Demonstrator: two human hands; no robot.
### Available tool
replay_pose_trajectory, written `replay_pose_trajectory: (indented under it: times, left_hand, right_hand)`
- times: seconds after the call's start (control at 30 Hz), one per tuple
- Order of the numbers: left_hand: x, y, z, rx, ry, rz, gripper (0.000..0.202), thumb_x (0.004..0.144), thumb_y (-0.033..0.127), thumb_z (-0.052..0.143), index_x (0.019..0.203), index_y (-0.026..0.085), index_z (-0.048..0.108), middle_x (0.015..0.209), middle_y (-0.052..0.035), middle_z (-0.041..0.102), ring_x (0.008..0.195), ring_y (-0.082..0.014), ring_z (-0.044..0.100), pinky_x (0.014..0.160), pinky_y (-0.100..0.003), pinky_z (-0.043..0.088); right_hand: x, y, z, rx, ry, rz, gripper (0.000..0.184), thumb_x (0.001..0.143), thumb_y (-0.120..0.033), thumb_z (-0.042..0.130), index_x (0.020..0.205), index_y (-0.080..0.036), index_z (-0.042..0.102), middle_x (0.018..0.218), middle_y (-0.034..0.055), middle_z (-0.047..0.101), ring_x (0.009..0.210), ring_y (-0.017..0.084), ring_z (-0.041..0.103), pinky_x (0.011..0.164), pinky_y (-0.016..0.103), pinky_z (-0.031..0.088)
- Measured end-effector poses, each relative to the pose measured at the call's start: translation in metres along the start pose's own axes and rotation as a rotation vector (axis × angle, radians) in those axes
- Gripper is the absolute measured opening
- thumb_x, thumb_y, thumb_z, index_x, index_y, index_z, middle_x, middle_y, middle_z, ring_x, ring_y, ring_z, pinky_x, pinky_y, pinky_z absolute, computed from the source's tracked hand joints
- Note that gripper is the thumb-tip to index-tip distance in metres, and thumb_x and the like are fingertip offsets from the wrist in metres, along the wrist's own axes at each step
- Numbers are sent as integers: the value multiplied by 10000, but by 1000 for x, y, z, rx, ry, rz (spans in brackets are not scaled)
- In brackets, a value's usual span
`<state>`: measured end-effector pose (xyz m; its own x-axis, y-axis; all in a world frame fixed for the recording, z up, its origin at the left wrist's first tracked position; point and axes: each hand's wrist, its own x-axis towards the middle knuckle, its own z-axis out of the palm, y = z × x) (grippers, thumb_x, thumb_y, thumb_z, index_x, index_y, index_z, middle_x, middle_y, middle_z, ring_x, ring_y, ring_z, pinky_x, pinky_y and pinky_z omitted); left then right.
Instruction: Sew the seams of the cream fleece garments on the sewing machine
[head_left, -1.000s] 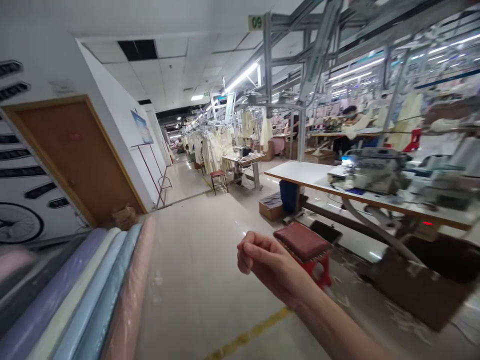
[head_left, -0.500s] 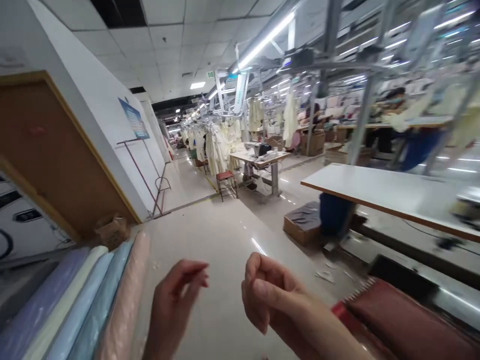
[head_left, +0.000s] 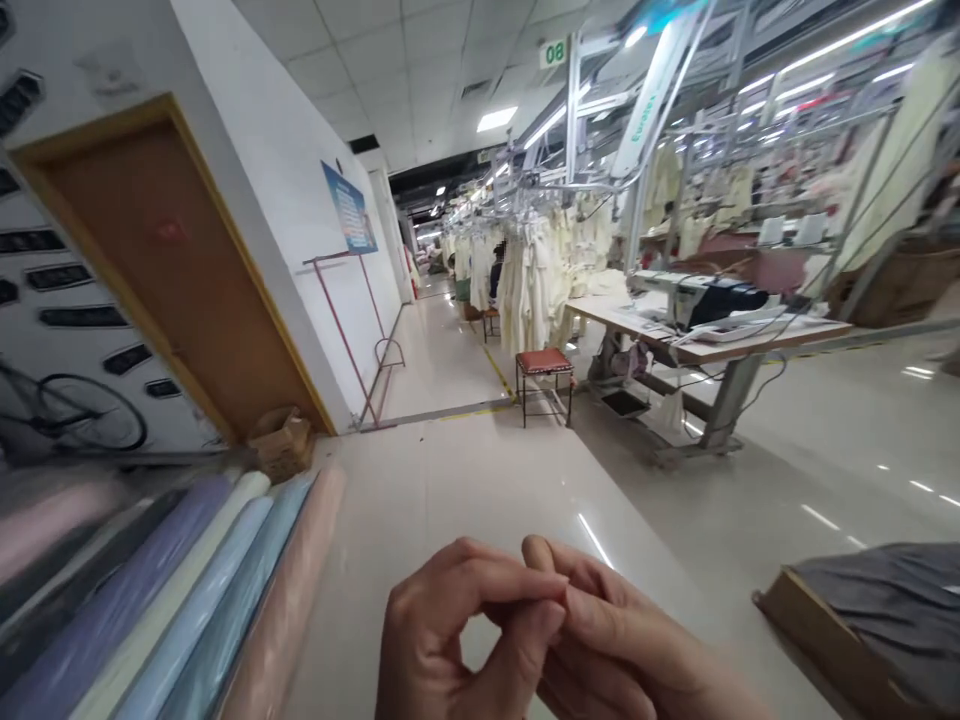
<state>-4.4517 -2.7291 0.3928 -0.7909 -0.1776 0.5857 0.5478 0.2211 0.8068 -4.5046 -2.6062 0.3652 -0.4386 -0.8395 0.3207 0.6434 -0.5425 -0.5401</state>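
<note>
In the head view, the left hand (head_left: 424,630) and right hand (head_left: 626,635) meet at the fingertips, grips narrow; whether they pinch anything small, I cannot tell. Leftward lie plastic-wrapped fabric rolls (head_left: 201,592), probably heavy, slippery, best held underneath. Rightward, grey cloth (head_left: 892,610), likely soft, easily gathered, lies along the cardboard box's (head_left: 817,640) left edge.

Head-worn view, forward and down, hands (head_left: 442,625) close, aisle (head_left: 439,355) beyond

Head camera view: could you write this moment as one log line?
left hand: fingertips together with right hand | anything held: cannot tell | lower left: wrapped rolls | ahead: red-topped stool
</note>
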Motion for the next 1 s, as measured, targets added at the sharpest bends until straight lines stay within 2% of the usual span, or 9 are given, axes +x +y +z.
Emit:
replay_pose_trajectory:
  times: [0.1, 0.23, 0.33, 0.43, 0.57, 0.67, 0.73, 0.9, 1.0]
  left_hand:
    - [84, -43, 3, 62, -129, 92, 116, 798, 125, 640, 834, 208, 713, 715, -4, 651, 625, -73, 593, 554, -127, 476]
    - [197, -92, 16, 99, -334, 211, 143, 785, 71, 638, 843, 191, 690, 722, 2, 662, 658, -75, 618, 618, -128, 503]
    - [272, -135, 37, 162, -452, 362, 165, 767, 36, 630, 845, 178, 664, 717, 5, 658, 624, -67, 613, 610, -122, 516]
    - [339, -185, 64, 165, -523, 500, 216, 731, -14, 616, 843, 171, 629, 717, -1, 652, 621, -81, 620, 608, -137, 537]
    - [427, -250, 101, 117, -550, 494, 188, 761, 22, 635, 877, 169, 653, 742, -4, 662, 658, -78, 633, 634, -123, 535]
    - [497, -287, 128, 134, -565, 472, 162, 768, 53, 654, 887, 163, 663, 767, -9, 674, 680, -78, 640, 654, -118, 530]
    - [539, -309, 146, 170, -535, 466, 173, 757, 41, 651, 879, 164, 656, 756, -6, 671, 667, -78, 633, 641, -122, 525]
    - [623, -369, 195, 195, -342, 304, 161, 755, 20, 598, 768, 178, 631, 680, 13, 627, 612, -74, 584, 600, -141, 486]
    - [668, -418, 228, 75, -378, 209, 61, 811, 142, 630, 804, 190, 667, 697, -5, 636, 636, -86, 582, 610, -150, 471]
  right_hand:
    - [51, -47, -45, -19, 4, -55, 132, 935, -269, 542, 838, -181, 523, 447, -97, 299, 376, 29, 228, 424, 141, 211]
    - [104, -111, -94, -41, 131, -204, 157, 903, -268, 576, 797, -179, 502, 438, -98, 291, 375, 33, 224, 423, 143, 204]
    - [135, -155, -139, -49, 203, -263, 177, 872, -268, 602, 774, -178, 484, 431, -99, 289, 367, 34, 223, 409, 146, 181]
    - [164, -201, -195, -82, 157, -325, 210, 870, -312, 607, 777, -180, 474, 411, -96, 307, 363, 40, 239, 409, 156, 184]
    - [208, -273, -271, -75, 151, -370, 234, 886, -314, 596, 767, -181, 445, 415, -102, 278, 383, 40, 206, 428, 158, 177]
    - [244, -337, -319, -43, 135, -335, 267, 878, -327, 610, 757, -184, 419, 429, -106, 257, 398, 40, 186, 447, 174, 174]
    - [267, -379, -349, -28, 125, -281, 285, 863, -331, 629, 748, -183, 414, 441, -105, 257, 405, 37, 179, 454, 186, 163]
    - [311, -469, -422, -6, 162, -196, 301, 844, -351, 647, 743, -193, 411, 447, -106, 253, 408, 46, 182, 461, 191, 177]
    - [327, -514, -480, -28, 194, -164, 378, 798, -397, 699, 715, -192, 392, 469, -105, 256, 430, 41, 178, 500, 198, 203]
